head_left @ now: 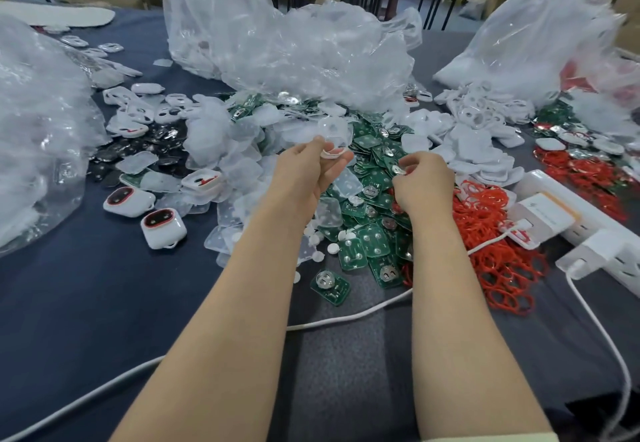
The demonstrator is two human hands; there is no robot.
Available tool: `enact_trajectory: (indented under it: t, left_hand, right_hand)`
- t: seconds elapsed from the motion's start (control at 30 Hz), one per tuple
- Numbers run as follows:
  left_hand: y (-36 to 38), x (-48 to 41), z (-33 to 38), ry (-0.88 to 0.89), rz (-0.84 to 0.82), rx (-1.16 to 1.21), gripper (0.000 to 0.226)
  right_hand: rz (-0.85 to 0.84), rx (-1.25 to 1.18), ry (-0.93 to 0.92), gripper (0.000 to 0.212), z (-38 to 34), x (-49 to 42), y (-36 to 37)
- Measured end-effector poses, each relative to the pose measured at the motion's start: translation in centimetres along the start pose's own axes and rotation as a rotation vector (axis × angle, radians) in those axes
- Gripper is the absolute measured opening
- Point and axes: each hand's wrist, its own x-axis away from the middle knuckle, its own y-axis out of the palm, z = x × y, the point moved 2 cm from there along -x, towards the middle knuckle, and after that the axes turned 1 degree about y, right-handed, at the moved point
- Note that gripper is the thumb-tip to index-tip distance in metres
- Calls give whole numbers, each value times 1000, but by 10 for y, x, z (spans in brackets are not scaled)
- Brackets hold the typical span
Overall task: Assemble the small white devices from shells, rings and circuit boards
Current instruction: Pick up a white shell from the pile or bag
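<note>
On the far left a clear plastic bag (31, 123) slumps on the dark blue tablecloth (86, 303). Just right of it lie two finished white devices (129, 201), each with a red ring round its dark face. Next to them is a heap of translucent covers (235, 164).

The left hand (304, 171) is raised above the heap. Its thumb and curled fingers pinch a white shell (333, 153), which shows red at its rim. A translucent cover (331, 130) stands just above that shell.

A pile of green circuit boards (367, 206) lies between and under the two hands. The right hand (422, 182) hangs over these boards with its fingers curled in. It seems to pinch a small silvery part (398, 170), though the view is too fine to name it.

Further right is a tangle of red rings (491, 241). Past them sits a white power strip (588, 230), and a white cable (346, 317) runs across the cloth.
</note>
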Motion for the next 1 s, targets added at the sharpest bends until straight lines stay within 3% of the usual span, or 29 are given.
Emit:
enact_trajectory:
  t: [0.17, 0.23, 0.37, 0.47, 0.6, 0.87, 1.0]
  left_hand:
    - [5, -1, -6, -12, 0, -39, 18]
    - [5, -1, -6, 1, -1, -41, 18]
    - [-2, 1, 0, 83, 19, -111, 19]
    - [-16, 3, 10, 148, 59, -172, 22]
    - [-41, 6, 25, 202, 93, -186, 15]
    - [-69, 13, 28, 311, 111, -250, 16]
    - [-71, 10, 27, 359, 97, -377, 9]
  right_hand:
    - [241, -204, -80, 21, -2, 9, -10]
    - [242, -384, -100, 22, -10, 12, -13]
    - [-76, -887, -51, 15, -40, 22, -1]
    - [-261, -1065, -35, 14, -64, 34, 16]
    - [-286, -1073, -72, 11, -86, 49, 39]
    - [-182, -755, -190, 7, -93, 63, 67]
    - [-118, -747, -215, 4, -91, 65, 67]
